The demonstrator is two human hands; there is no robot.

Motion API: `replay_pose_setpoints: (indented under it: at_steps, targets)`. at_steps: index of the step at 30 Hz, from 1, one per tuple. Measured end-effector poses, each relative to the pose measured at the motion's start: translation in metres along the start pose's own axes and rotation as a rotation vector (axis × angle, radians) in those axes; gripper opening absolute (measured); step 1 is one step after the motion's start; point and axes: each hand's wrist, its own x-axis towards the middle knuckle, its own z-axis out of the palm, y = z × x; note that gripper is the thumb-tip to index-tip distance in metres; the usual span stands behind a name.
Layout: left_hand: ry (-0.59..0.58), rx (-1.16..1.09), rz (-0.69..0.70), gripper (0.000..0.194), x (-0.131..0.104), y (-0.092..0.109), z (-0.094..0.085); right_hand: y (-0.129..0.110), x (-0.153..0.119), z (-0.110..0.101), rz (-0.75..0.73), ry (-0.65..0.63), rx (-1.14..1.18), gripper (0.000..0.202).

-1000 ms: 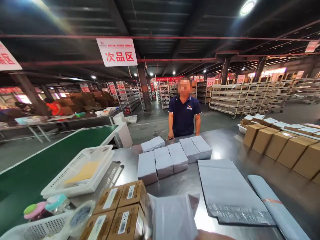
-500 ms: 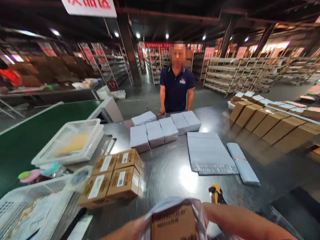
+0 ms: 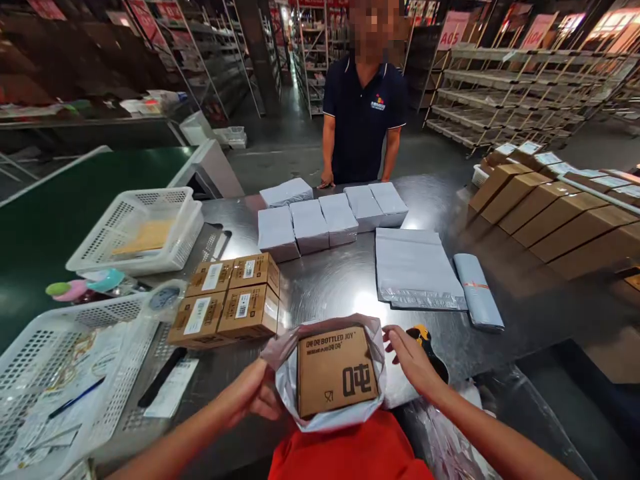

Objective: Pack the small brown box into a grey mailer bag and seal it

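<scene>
Brown cardboard box (image 3: pixel 336 371) sits inside an open grey poly mailer bag (image 3: pixel 330 417), printed top face up, at the near edge of the steel table (image 3: pixel 340 287), right in front of the person's red top. Bag mouth gapes wide around the box on all sides.

Left hand (image 3: pixel 255 393) pinches the bag's left edge, fingers curled shut on the plastic. Right hand (image 3: pixel 413 357) is open, fingers spread and loosely extended, at the bag's right rim; touching the plastic or just off it, hard to say from this angle. Holds nothing.

Just behind the right hand: a black and yellow handheld tool (image 3: pixel 425 337), partly hidden, probably a scanner. Left of the bag, four small labelled cartons (image 3: pixel 227 300) packed together in a block. Further left, a white mesh basket (image 3: pixel 60 360) with papers and a pen, and a second white basket (image 3: pixel 140 227) beyond it holding something yellow. Pastel tape dispensers (image 3: pixel 85 285) lie between the baskets.

Mid-table: flat stack of grey mailers (image 3: pixel 415 270), with a rolled grey bundle (image 3: pixel 477 290) just beside it on the right. Beyond, a row of wrapped grey parcels (image 3: pixel 325 217). A co-worker in a dark polo (image 3: pixel 363 120) stands at the far edge, one hand on the table. Row of brown cartons (image 3: pixel 550 213) at right. Green conveyor belt (image 3: pixel 45 220) at left.
</scene>
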Motion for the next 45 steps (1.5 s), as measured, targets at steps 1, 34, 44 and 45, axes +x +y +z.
replay_pose_setpoints:
  at_steps: [1,34,44,45]
  targets:
    - [0.191,0.082,0.138,0.084,-0.012,-0.001,-0.003,-0.005,-0.011,-0.005,-0.157,0.084,-0.074,0.043]
    - [-0.111,1.073,0.746,0.019,-0.053,0.017,0.008,-0.049,-0.024,-0.041,-0.420,-0.526,-0.589,0.024]
    - [0.336,1.201,1.413,0.016,-0.037,0.002,0.015,-0.046,-0.036,-0.008,-0.793,-0.245,-0.821,0.019]
    - [0.313,1.218,1.423,0.021,-0.033,0.000,0.014,-0.046,-0.035,-0.006,-0.870,-0.248,-0.775,0.016]
